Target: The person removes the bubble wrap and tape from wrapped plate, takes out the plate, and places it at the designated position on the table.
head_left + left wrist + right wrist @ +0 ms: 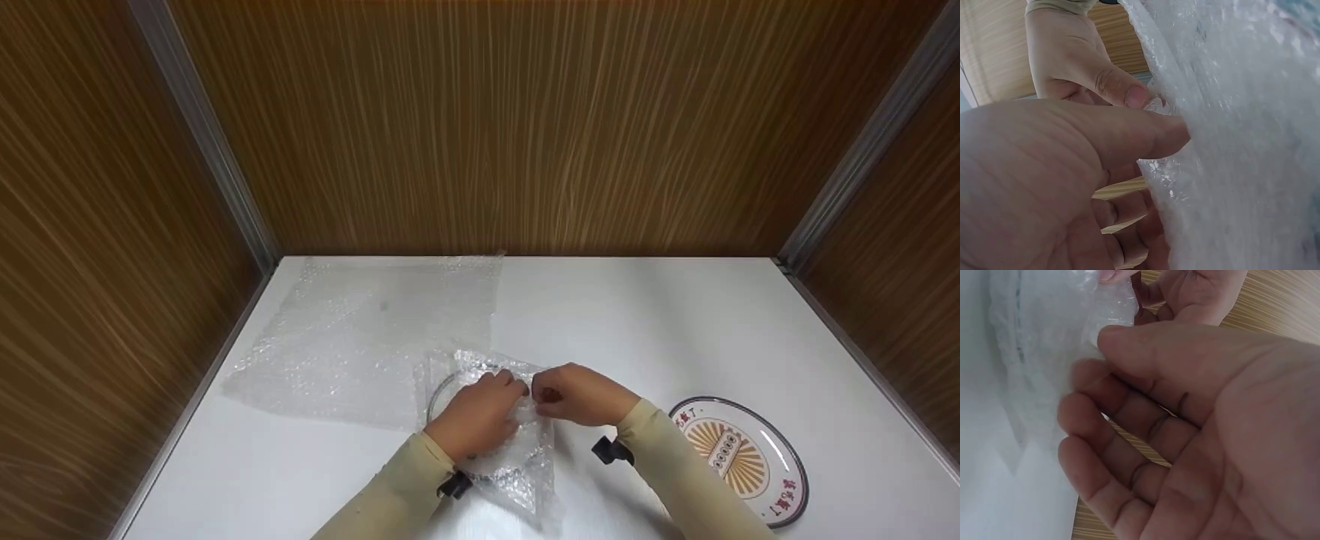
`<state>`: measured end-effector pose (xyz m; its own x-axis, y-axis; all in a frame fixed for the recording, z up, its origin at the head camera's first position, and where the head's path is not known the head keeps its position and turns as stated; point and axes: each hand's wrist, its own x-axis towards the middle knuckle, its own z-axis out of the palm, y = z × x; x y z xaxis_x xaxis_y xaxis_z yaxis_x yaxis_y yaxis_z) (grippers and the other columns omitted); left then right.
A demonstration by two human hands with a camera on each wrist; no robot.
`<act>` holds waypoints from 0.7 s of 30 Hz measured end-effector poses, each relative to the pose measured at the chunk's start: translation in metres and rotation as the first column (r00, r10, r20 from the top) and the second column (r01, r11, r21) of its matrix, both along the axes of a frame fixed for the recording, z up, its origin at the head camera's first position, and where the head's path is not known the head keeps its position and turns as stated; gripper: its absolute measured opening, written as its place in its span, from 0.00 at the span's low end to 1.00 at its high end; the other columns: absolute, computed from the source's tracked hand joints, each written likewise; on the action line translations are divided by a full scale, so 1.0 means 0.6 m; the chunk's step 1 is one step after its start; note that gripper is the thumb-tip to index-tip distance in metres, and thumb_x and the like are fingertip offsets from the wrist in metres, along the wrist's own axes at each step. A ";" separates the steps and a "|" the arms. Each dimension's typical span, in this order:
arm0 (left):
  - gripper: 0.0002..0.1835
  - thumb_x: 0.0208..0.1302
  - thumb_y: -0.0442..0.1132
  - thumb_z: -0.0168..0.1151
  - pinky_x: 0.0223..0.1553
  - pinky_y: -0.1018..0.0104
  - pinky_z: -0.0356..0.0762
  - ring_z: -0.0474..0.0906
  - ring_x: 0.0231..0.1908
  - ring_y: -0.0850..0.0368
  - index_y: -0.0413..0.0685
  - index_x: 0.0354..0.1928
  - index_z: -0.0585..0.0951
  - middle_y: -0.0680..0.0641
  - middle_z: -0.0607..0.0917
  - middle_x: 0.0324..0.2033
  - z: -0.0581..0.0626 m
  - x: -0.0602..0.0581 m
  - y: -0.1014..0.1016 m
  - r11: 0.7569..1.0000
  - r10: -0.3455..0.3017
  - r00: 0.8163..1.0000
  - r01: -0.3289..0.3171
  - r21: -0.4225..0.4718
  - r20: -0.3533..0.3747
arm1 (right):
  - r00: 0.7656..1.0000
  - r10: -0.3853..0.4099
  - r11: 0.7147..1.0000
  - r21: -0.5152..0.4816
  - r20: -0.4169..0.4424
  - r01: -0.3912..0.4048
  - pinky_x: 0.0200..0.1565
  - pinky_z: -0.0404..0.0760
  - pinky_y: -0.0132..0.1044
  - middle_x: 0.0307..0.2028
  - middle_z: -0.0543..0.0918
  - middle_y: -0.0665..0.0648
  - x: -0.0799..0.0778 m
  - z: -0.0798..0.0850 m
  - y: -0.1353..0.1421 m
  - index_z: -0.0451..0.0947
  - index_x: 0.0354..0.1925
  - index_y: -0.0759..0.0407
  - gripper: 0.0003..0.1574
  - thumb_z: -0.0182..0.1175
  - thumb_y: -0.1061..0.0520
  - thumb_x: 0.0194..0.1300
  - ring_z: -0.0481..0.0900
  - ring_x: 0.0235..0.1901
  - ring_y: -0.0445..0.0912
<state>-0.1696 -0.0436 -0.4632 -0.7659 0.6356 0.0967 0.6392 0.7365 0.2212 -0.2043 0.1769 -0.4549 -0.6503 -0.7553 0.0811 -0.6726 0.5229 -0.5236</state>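
Fingers [1092,464] curled, left hand [480,417] and right hand [586,394] pinch bubble wrap [1247,152].

Left hand [478,416] hides part of the wrapped disc [511,456]; its face is unreadable through the wrap [527,491]. Sleeves [397,487] are cut off by the head view's lower edge; the right one covers the plate's [754,457] lower left.

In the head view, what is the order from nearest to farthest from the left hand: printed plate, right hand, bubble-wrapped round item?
1. Bubble-wrapped round item: under the left hand, touching it.
2. Right hand: just to its right.
3. Printed plate: much farther right.
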 end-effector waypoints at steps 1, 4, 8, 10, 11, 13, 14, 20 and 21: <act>0.18 0.63 0.36 0.70 0.38 0.64 0.79 0.77 0.43 0.53 0.48 0.54 0.79 0.49 0.79 0.45 0.000 0.000 0.000 1.000 0.002 1.000 -0.002 0.002 0.007 | 1.000 0.004 1.000 -0.007 -0.001 -0.004 0.34 0.70 0.32 0.24 0.70 0.42 0.000 -0.001 0.000 0.76 0.29 0.53 0.13 0.69 0.66 0.63 0.68 0.27 0.36; 0.18 0.66 0.39 0.68 0.40 0.62 0.80 0.78 0.44 0.53 0.48 0.56 0.79 0.49 0.79 0.46 0.002 0.000 0.001 1.000 0.015 0.999 -0.015 0.000 0.031 | 1.000 0.007 1.000 -0.018 -0.004 -0.008 0.34 0.70 0.32 0.24 0.71 0.42 0.000 -0.002 0.000 0.76 0.30 0.53 0.13 0.68 0.66 0.64 0.68 0.28 0.36; 0.20 0.70 0.47 0.66 0.44 0.61 0.81 0.80 0.46 0.53 0.48 0.59 0.79 0.49 0.81 0.47 0.003 0.000 0.005 0.999 0.031 0.998 -0.030 -0.013 0.063 | 1.000 -0.004 1.000 0.014 0.013 0.004 0.33 0.69 0.32 0.24 0.69 0.41 0.002 -0.004 0.000 0.75 0.30 0.52 0.12 0.67 0.64 0.66 0.68 0.27 0.36; 0.21 0.71 0.49 0.66 0.44 0.62 0.81 0.80 0.46 0.53 0.49 0.61 0.79 0.49 0.82 0.47 0.003 0.000 0.007 0.999 0.031 0.997 -0.029 -0.023 0.074 | 1.000 -0.010 0.999 0.037 0.025 0.009 0.33 0.69 0.32 0.23 0.68 0.40 0.004 -0.005 0.001 0.75 0.30 0.52 0.12 0.67 0.63 0.66 0.67 0.27 0.35; 0.22 0.71 0.50 0.66 0.44 0.62 0.81 0.81 0.46 0.54 0.49 0.61 0.79 0.49 0.82 0.47 0.002 0.000 0.007 0.999 0.029 0.997 -0.027 -0.026 0.077 | 1.000 -0.012 0.999 0.046 0.028 0.011 0.33 0.69 0.32 0.23 0.68 0.40 0.005 -0.006 0.002 0.75 0.30 0.52 0.12 0.67 0.63 0.66 0.67 0.26 0.35; 0.21 0.71 0.50 0.66 0.44 0.62 0.81 0.81 0.46 0.54 0.50 0.61 0.79 0.50 0.82 0.47 0.002 0.000 0.008 0.999 0.025 0.997 -0.023 -0.030 0.076 | 0.999 -0.017 0.998 0.058 0.032 0.015 0.33 0.69 0.32 0.23 0.67 0.40 0.007 -0.006 0.002 0.75 0.30 0.52 0.11 0.67 0.62 0.66 0.67 0.26 0.35; 0.21 0.71 0.50 0.66 0.44 0.63 0.81 0.81 0.46 0.54 0.50 0.61 0.79 0.50 0.82 0.47 0.002 0.000 0.008 0.999 0.025 0.997 -0.022 -0.031 0.075 | 0.999 -0.021 0.998 0.062 0.034 0.019 0.33 0.68 0.32 0.23 0.67 0.40 0.007 -0.006 0.002 0.75 0.31 0.51 0.11 0.67 0.62 0.66 0.67 0.26 0.35; 0.18 0.70 0.48 0.67 0.43 0.62 0.81 0.80 0.44 0.53 0.50 0.57 0.80 0.50 0.82 0.45 0.001 0.002 0.007 1.000 0.016 0.998 -0.015 -0.016 0.062 | 0.999 -0.019 0.997 0.077 0.035 0.016 0.33 0.68 0.32 0.23 0.67 0.40 0.010 -0.006 0.000 0.75 0.31 0.52 0.11 0.66 0.61 0.68 0.67 0.26 0.36; 0.17 0.70 0.47 0.67 0.43 0.62 0.81 0.80 0.44 0.53 0.50 0.57 0.81 0.50 0.83 0.45 0.001 0.003 0.007 1.000 0.014 0.998 -0.013 -0.009 0.063 | 0.999 -0.016 0.997 0.078 0.036 0.014 0.33 0.68 0.32 0.23 0.67 0.40 0.010 -0.006 0.000 0.75 0.31 0.52 0.11 0.66 0.61 0.68 0.67 0.26 0.36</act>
